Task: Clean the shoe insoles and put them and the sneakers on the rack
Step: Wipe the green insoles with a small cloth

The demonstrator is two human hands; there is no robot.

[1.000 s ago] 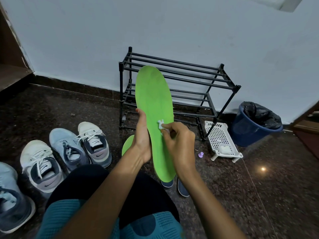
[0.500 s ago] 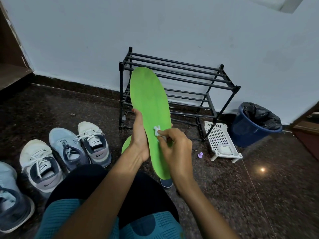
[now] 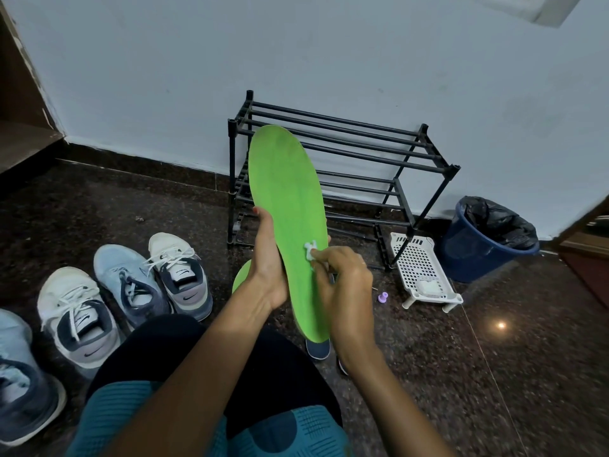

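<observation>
My left hand (image 3: 268,265) grips a bright green insole (image 3: 286,206) by its left edge and holds it upright in front of the black shoe rack (image 3: 365,159). My right hand (image 3: 342,278) pinches a small white wipe (image 3: 309,251) and presses it on the insole's lower middle. A second green insole (image 3: 240,278) lies on the floor, mostly hidden behind my left wrist. Several sneakers stand at the left: a white and grey pair (image 3: 79,311) (image 3: 179,275) and a light blue one (image 3: 128,282). Another blue sneaker (image 3: 19,380) is cut by the left edge.
A white perforated plastic tray (image 3: 425,268) sits beside the rack's right leg, with a small purple piece (image 3: 383,296) on the floor near it. A blue bin with a black liner (image 3: 487,239) stands at the right wall. Dark shoe tips (image 3: 318,349) show under the insole.
The insole has tilted slightly left and my right hand has slid the wipe down and leftward across its lower middle. My left hand keeps its grip.
</observation>
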